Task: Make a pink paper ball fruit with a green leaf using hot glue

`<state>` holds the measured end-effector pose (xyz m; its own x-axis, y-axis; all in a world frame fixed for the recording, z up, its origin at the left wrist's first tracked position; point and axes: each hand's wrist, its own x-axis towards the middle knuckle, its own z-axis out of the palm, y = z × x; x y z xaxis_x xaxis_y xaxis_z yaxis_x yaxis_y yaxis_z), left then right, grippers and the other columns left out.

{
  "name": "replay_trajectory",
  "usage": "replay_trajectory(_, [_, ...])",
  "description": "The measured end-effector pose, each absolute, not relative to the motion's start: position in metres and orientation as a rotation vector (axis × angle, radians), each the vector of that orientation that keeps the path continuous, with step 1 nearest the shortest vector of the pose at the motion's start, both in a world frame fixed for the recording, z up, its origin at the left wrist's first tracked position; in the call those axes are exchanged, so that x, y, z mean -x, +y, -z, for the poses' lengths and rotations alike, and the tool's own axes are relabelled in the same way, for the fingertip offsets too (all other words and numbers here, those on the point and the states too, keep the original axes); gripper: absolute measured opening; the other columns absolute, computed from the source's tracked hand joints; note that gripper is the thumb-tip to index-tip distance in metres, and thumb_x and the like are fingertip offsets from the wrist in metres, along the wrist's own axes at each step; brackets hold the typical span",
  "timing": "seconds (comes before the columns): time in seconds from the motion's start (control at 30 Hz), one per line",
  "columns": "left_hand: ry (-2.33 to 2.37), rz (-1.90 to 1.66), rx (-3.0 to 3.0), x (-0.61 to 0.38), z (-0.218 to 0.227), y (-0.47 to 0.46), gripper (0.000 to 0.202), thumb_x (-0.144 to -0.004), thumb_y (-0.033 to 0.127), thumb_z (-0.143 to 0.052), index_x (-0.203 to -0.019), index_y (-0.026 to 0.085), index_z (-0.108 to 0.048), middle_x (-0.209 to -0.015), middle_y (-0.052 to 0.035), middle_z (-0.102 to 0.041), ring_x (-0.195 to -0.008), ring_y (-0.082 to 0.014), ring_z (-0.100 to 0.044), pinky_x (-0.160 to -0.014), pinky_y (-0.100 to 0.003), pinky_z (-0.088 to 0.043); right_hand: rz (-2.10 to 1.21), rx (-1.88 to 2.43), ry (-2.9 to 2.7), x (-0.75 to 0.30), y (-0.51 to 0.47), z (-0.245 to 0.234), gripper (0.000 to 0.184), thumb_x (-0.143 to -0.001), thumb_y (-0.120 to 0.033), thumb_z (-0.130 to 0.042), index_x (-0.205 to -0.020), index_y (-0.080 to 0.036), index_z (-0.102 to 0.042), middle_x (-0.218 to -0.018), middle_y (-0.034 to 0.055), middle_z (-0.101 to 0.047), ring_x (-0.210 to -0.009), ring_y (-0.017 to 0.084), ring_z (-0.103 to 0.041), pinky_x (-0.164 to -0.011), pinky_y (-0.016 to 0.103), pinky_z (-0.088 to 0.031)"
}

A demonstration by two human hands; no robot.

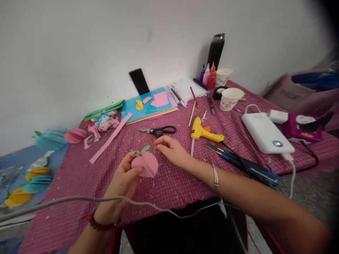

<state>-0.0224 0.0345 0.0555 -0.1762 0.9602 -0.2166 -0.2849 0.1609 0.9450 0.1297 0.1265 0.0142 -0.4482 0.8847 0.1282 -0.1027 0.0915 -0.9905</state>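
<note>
My left hand (126,176) is closed on a folded pink paper peach (145,165), thumb in front and fingers behind it. Two green paper leaves (145,149) stick up from the top of the peach. Just to the right, apart from the peach, my right hand (171,150) hovers with thumb and fingertips drawn together; whether something small is between them cannot be made out. Black-handled scissors (161,130) lie just beyond the right hand. A yellow glue gun (203,132) with a glue stick in it rests to its right.
Paper scraps (106,121) and a pink strip (111,137) lie at left. Finished paper fruits (50,139) sit beyond the left edge. Blue utility knives (243,165), a white power bank (267,132) and paper cups (231,98) stand right. A cable (148,203) crosses in front of the left forearm.
</note>
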Motion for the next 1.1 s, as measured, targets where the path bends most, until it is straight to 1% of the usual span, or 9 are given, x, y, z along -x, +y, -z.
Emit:
replay_trajectory(0.17, [1.078, -1.375, -0.737, 0.035, -0.068, 0.047, 0.023, -0.059, 0.015, -0.078, -0.076, 0.020, -0.064, -0.078, 0.0018, -0.068, -0.074, -0.0142, -0.064, -0.075, -0.028, -0.054, -1.707, 0.532, -1.557, -0.138, 0.116, -0.034, 0.018, -0.091, -0.031, -0.050, -0.095, -0.018, -0.062, -0.079, -0.0001, -0.063, -0.070, 0.012, -0.059, -0.067, 0.028, -0.049])
replay_trajectory(0.3, [1.043, -1.359, -0.765, 0.039, -0.062, 0.059, 0.021, -0.061, 0.017, -0.078, -0.079, 0.020, -0.067, -0.080, -0.0003, -0.071, -0.078, -0.0170, -0.067, -0.081, -0.033, -0.056, -1.680, 0.449, -1.494, -0.139, 0.116, -0.044, 0.029, -0.091, -0.044, -0.051, -0.091, -0.017, -0.062, -0.076, -0.0011, -0.059, -0.069, 0.012, -0.055, -0.066, 0.027, -0.044])
replay_trajectory(0.4, [1.021, -1.310, -0.761, 0.043, -0.058, 0.067, 0.022, -0.063, 0.015, -0.078, -0.082, 0.020, -0.069, -0.082, 0.0004, -0.073, -0.079, -0.0160, -0.068, -0.085, -0.032, -0.055, -1.636, 0.548, -1.520, -0.131, 0.124, -0.047, 0.018, -0.079, -0.035, -0.065, -0.077, -0.018, -0.060, -0.068, -0.0041, -0.054, -0.062, 0.010, -0.048, -0.059, 0.024, -0.038])
replay_trajectory(0.47, [0.984, -1.292, -0.741, 0.045, -0.055, 0.069, 0.025, -0.064, 0.014, -0.078, -0.087, 0.022, -0.070, -0.086, 0.0007, -0.073, -0.083, -0.0158, -0.068, -0.087, -0.032, -0.055, -1.613, 0.632, -1.540, -0.124, 0.130, -0.048, 0.015, -0.075, -0.028, -0.065, -0.068, -0.018, -0.055, -0.062, -0.0057, -0.048, -0.057, 0.009, -0.042, -0.055, 0.024, -0.033])
replay_trajectory(0.7, [0.851, -1.243, -0.696, 0.059, -0.050, 0.073, 0.022, -0.080, 0.033, -0.068, -0.099, 0.024, -0.069, -0.108, -0.0048, -0.070, -0.104, -0.0229, -0.064, -0.091, -0.040, -0.053, -1.585, 0.764, -1.408, -0.113, 0.139, -0.045, 0.018, -0.075, -0.031, -0.064, -0.066, -0.019, -0.053, -0.063, -0.0057, -0.046, -0.058, 0.010, -0.040, -0.056, 0.024, -0.031])
replay_trajectory(0.8, [0.895, -1.251, -0.652, 0.066, -0.041, 0.075, 0.021, -0.083, 0.033, -0.066, -0.100, 0.022, -0.067, -0.105, -0.0054, -0.069, -0.099, -0.0210, -0.065, -0.087, -0.038, -0.054, -1.627, 0.823, -1.275, -0.113, 0.139, -0.040, 0.020, -0.073, -0.034, -0.067, -0.068, -0.019, -0.055, -0.063, -0.0055, -0.049, -0.059, 0.010, -0.042, -0.057, 0.024, -0.034])
replay_trajectory(0.9, [1.074, -1.305, -0.634, 0.070, -0.030, 0.075, 0.014, -0.079, 0.027, -0.070, -0.091, 0.020, -0.066, -0.092, -0.0032, -0.069, -0.085, -0.0167, -0.066, -0.077, -0.032, -0.055, -1.662, 0.885, -1.140, -0.112, 0.139, -0.034, 0.022, -0.072, -0.035, -0.072, -0.068, -0.019, -0.057, -0.064, -0.0051, -0.053, -0.059, 0.010, -0.043, -0.059, 0.024, -0.035])
replay_trajectory(1.0, [1.247, -1.334, -0.813, 0.069, -0.025, 0.073, 0.006, -0.076, 0.021, -0.070, -0.080, 0.018, -0.066, -0.076, -0.0004, -0.067, -0.071, -0.0124, -0.062, -0.068, -0.024, -0.052, -1.738, 0.916, -1.026, -0.112, 0.140, -0.028, 0.022, -0.070, -0.034, -0.075, -0.070, -0.019, -0.060, -0.066, -0.0041, -0.056, -0.060, 0.011, -0.046, -0.060, 0.024, -0.037])
replay_trajectory(1.1, [1.341, -1.320, -1.041, 0.066, -0.026, 0.071, 0.002, -0.076, 0.019, -0.066, -0.076, 0.018, -0.067, -0.071, 0.0006, -0.066, -0.065, -0.0110, -0.058, -0.064, -0.023, -0.048, -1.822, 0.932, -0.952, -0.112, 0.141, -0.025, 0.024, -0.068, -0.036, -0.078, -0.073, -0.019, -0.061, -0.067, -0.0037, -0.059, -0.059, 0.011, -0.049, -0.060, 0.025, -0.039])
